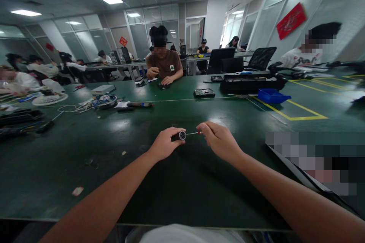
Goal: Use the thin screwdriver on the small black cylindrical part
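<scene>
Above the green tabletop, my left hand (pixel 164 145) is closed around a small dark cylindrical part (pixel 182 135) with a pale round rim. Its round end faces me, and fine detail inside it is too small to make out. My right hand (pixel 221 140) pinches a thin screwdriver (pixel 192 133) with a reddish handle end, mostly hidden by the fingers. The metal shaft points left, its tip at or very near the rim of the cylindrical part; I cannot tell whether they touch.
Across the green table (pixel 137 197) lie a bundled cable (pixel 104 101), a dark pen-like tool (pixel 141 104), a circuit-board device (pixel 204 93), a long black housing (pixel 251 83) and a blue tray (pixel 273 96). A person (pixel 164 62) works opposite. A pixelated object (pixel 316 167) is at right.
</scene>
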Demonstrator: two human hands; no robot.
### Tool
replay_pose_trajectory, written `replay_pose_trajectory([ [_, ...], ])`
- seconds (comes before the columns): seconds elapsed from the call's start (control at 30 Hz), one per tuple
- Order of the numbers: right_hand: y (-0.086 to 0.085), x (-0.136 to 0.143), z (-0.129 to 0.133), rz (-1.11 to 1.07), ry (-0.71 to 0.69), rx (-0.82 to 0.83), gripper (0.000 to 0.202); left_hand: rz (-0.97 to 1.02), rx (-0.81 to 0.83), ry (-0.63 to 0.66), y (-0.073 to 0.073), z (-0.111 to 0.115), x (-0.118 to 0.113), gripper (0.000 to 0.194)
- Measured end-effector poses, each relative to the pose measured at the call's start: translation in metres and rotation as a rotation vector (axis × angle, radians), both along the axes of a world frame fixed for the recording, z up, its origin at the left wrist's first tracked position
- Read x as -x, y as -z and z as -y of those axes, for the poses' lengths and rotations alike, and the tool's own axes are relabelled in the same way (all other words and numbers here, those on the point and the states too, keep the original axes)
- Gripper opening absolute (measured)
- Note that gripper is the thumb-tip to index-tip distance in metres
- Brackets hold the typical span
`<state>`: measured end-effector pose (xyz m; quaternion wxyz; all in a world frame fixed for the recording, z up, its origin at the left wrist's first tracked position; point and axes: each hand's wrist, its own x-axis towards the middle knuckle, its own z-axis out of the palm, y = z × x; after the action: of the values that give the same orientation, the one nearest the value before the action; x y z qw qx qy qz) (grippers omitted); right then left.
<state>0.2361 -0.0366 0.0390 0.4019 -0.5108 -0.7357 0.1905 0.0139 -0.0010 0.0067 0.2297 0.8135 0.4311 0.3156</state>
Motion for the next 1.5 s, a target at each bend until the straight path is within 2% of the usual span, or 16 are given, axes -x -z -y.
replay_pose_trajectory([
  [0.07, 0.0, 0.0, -0.001, 0.019, 0.015, 0.004, 0.037, -0.007, 0.001, 0.005, 0.0, 0.001, 0.0, 0.037],
  [0.13, 0.001, 0.0, -0.001, 0.003, 0.013, 0.001, 0.029, -0.016, 0.004, 0.014, 0.0, 0.001, -0.001, 0.037],
  [0.27, 0.003, 0.001, 0.003, -0.108, -0.009, -0.034, 0.029, -0.017, 0.001, 0.008, 0.002, 0.0, 0.0, 0.037],
  [0.37, 0.004, 0.002, 0.002, -0.208, -0.036, -0.016, 0.018, -0.026, -0.01, -0.017, 0.002, 0.0, 0.0, 0.038],
  [0.47, 0.006, 0.002, -0.005, -0.384, -0.04, 0.079, 0.019, -0.034, -0.045, -0.03, -0.002, 0.003, -0.001, 0.039],
  [0.6, 0.012, 0.0, -0.017, -0.757, 0.021, 0.252, 0.028, -0.055, -0.093, -0.081, -0.008, 0.004, -0.001, 0.037],
  [0.67, 0.016, -0.001, -0.021, -0.811, 0.04, 0.257, 0.027, -0.073, -0.059, -0.124, -0.008, 0.001, 0.001, 0.035],
  [0.93, 0.016, 0.002, -0.015, -0.615, 0.025, 0.138, 0.026, -0.093, -0.017, -0.118, -0.001, -0.005, 0.005, 0.037],
  [1.17, 0.014, 0.003, -0.011, -0.465, -0.006, 0.111, 0.022, -0.122, -0.026, -0.093, -0.003, -0.003, 0.003, 0.036],
  [1.5, 0.009, 0.002, -0.008, -0.23, 0.082, 0.066, 0.024, -0.125, -0.001, -0.101, -0.001, -0.003, 0.003, 0.036],
])
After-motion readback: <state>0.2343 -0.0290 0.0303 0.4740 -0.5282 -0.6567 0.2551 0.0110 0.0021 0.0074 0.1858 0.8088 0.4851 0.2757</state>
